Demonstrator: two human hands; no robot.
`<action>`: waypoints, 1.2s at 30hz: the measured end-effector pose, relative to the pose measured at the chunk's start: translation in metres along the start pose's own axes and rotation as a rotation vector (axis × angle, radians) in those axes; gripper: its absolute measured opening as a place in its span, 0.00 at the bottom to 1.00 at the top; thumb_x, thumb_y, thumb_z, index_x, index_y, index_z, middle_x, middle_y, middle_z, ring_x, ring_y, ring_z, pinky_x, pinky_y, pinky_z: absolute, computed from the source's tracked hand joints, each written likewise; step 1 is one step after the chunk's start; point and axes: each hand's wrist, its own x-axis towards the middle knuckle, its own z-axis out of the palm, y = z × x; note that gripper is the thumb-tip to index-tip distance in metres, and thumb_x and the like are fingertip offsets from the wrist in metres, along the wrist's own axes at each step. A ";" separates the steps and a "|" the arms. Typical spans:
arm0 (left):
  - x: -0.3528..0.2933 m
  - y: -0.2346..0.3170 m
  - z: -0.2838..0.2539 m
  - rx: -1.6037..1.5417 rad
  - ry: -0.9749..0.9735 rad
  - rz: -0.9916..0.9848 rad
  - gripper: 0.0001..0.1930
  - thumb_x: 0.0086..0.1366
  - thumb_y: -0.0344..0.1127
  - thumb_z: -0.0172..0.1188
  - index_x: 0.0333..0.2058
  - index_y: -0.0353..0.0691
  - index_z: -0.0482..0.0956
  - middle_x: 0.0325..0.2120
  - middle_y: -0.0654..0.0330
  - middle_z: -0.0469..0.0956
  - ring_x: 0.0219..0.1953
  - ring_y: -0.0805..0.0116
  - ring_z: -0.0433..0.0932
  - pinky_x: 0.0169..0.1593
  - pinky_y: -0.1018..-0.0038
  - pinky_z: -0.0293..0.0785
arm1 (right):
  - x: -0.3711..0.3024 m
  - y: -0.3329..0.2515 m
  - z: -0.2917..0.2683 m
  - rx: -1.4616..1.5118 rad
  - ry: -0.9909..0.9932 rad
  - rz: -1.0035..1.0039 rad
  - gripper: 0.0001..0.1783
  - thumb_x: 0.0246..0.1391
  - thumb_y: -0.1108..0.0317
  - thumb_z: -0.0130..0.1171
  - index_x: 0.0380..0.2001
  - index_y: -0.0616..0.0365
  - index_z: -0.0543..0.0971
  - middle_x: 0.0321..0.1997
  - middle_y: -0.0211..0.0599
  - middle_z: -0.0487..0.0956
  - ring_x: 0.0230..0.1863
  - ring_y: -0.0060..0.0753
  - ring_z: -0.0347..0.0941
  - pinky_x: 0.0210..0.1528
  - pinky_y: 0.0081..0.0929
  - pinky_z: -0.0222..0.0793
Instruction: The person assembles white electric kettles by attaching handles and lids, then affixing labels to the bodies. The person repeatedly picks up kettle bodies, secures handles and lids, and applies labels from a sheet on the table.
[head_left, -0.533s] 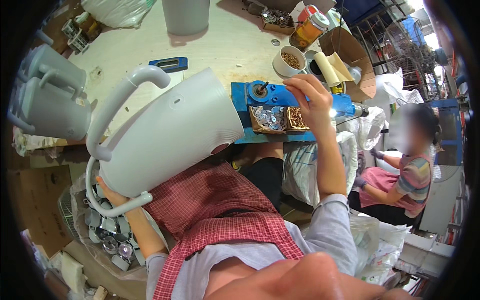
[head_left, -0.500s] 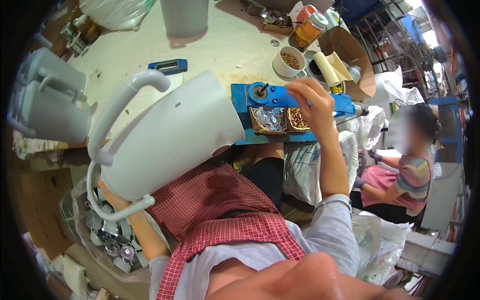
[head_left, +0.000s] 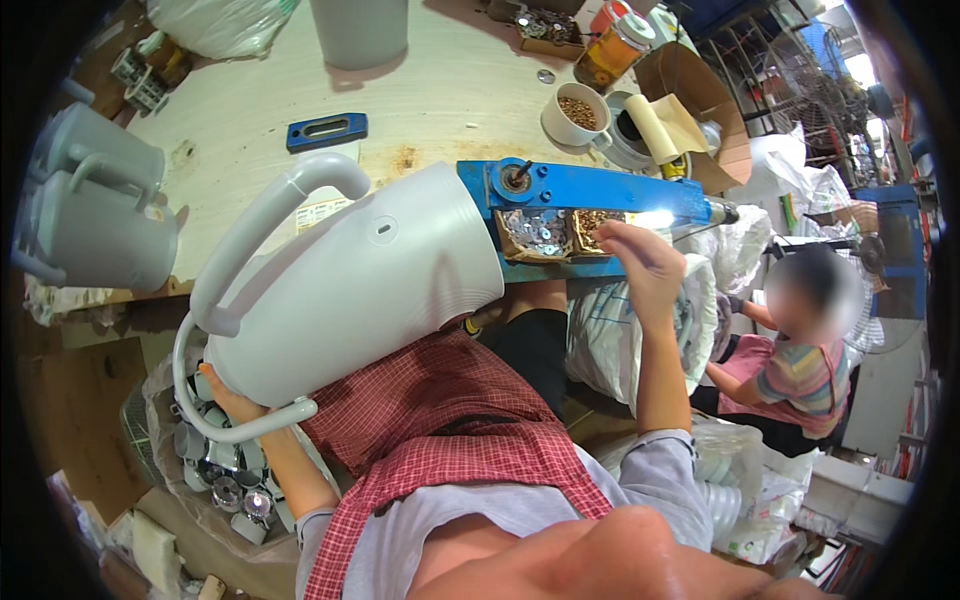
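Observation:
A large light-grey jug body [head_left: 350, 280] lies tilted across my lap, with a thick curved handle [head_left: 262, 225] on its upper side and a thin loop at its lower end. My left hand [head_left: 235, 402] holds it from beneath at that lower end, most of the fingers hidden behind it. The jug's wide ribbed end faces a blue metal fixture [head_left: 590, 192] with an upright pin [head_left: 520, 175]. My right hand [head_left: 645, 262] is at the edge of a small box of copper-coloured rivets [head_left: 592, 228], fingertips pinched together. Whatever they hold is too small to tell. Beside it sits a box of silver washers [head_left: 538, 234].
On the pale table [head_left: 230, 110] are a blue slotted bar [head_left: 327, 131], a white mug of small brass pieces [head_left: 577, 115] and a jar [head_left: 615, 48]. More grey jugs [head_left: 105, 215] stand at the left. A co-worker [head_left: 790, 360] sits at the right, beyond white sacks [head_left: 620, 340].
My right hand has come down from above the fixture to the rivet box. The jug has shifted slightly right and rolled, showing its small slot more squarely.

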 end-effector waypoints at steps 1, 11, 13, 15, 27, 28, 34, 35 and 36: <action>0.004 -0.005 -0.010 0.058 0.006 0.026 0.32 0.75 0.56 0.38 0.54 0.29 0.71 0.47 0.49 0.78 0.44 0.61 0.80 0.45 0.67 0.80 | 0.003 -0.023 0.010 0.256 0.038 0.078 0.08 0.52 0.85 0.60 0.37 0.69 0.82 0.35 0.42 0.84 0.40 0.33 0.83 0.44 0.24 0.79; 0.007 -0.012 -0.020 0.212 0.067 0.075 0.25 0.77 0.51 0.36 0.52 0.33 0.72 0.44 0.52 0.78 0.40 0.63 0.80 0.43 0.68 0.81 | 0.083 -0.045 0.066 0.018 -0.051 -0.193 0.07 0.46 0.76 0.70 0.30 0.63 0.83 0.29 0.35 0.83 0.31 0.23 0.81 0.36 0.19 0.76; 0.023 -0.029 -0.043 0.411 0.037 0.187 0.24 0.77 0.49 0.37 0.53 0.35 0.70 0.46 0.52 0.77 0.41 0.62 0.80 0.44 0.67 0.81 | 0.084 -0.040 0.062 0.026 -0.099 -0.242 0.08 0.46 0.73 0.70 0.29 0.63 0.82 0.30 0.35 0.82 0.30 0.25 0.81 0.33 0.22 0.76; 0.029 -0.038 -0.052 0.374 0.028 0.222 0.23 0.77 0.49 0.38 0.54 0.36 0.69 0.47 0.51 0.76 0.43 0.61 0.79 0.46 0.65 0.80 | 0.086 -0.038 0.068 0.018 -0.110 -0.261 0.08 0.46 0.69 0.70 0.30 0.58 0.82 0.31 0.36 0.81 0.29 0.29 0.81 0.32 0.24 0.76; -0.011 0.000 0.039 0.199 -0.001 0.129 0.29 0.75 0.54 0.39 0.55 0.31 0.69 0.53 0.49 0.73 0.52 0.58 0.74 0.58 0.59 0.71 | 0.055 -0.032 0.077 0.050 0.163 -0.288 0.18 0.48 0.71 0.68 0.45 0.58 0.82 0.37 0.41 0.83 0.36 0.38 0.81 0.40 0.26 0.77; -0.013 0.001 0.043 0.137 0.014 0.134 0.29 0.75 0.54 0.40 0.55 0.31 0.70 0.52 0.49 0.74 0.51 0.58 0.75 0.57 0.58 0.72 | 0.042 -0.039 0.063 0.089 0.090 -0.151 0.27 0.48 0.70 0.68 0.53 0.57 0.78 0.48 0.44 0.81 0.45 0.41 0.80 0.46 0.29 0.77; -0.003 0.000 0.033 0.152 0.030 0.115 0.29 0.75 0.54 0.40 0.55 0.31 0.70 0.52 0.49 0.74 0.50 0.58 0.75 0.56 0.59 0.72 | -0.091 -0.044 -0.105 -0.816 0.502 -0.221 0.30 0.42 0.65 0.75 0.51 0.56 0.80 0.61 0.47 0.74 0.63 0.51 0.67 0.62 0.39 0.65; -0.001 0.000 0.033 0.157 0.021 0.116 0.29 0.75 0.54 0.40 0.55 0.31 0.70 0.52 0.49 0.74 0.50 0.58 0.75 0.56 0.59 0.72 | -0.109 -0.057 -0.144 -1.157 0.562 -0.279 0.31 0.41 0.67 0.75 0.52 0.56 0.79 0.63 0.49 0.70 0.64 0.52 0.65 0.65 0.44 0.60; 0.000 -0.001 0.034 0.156 0.011 0.112 0.28 0.75 0.54 0.41 0.55 0.31 0.70 0.52 0.49 0.74 0.50 0.59 0.75 0.55 0.59 0.73 | -0.127 -0.065 -0.182 -1.310 0.690 -0.192 0.36 0.43 0.61 0.75 0.57 0.55 0.75 0.66 0.50 0.66 0.64 0.55 0.64 0.68 0.48 0.54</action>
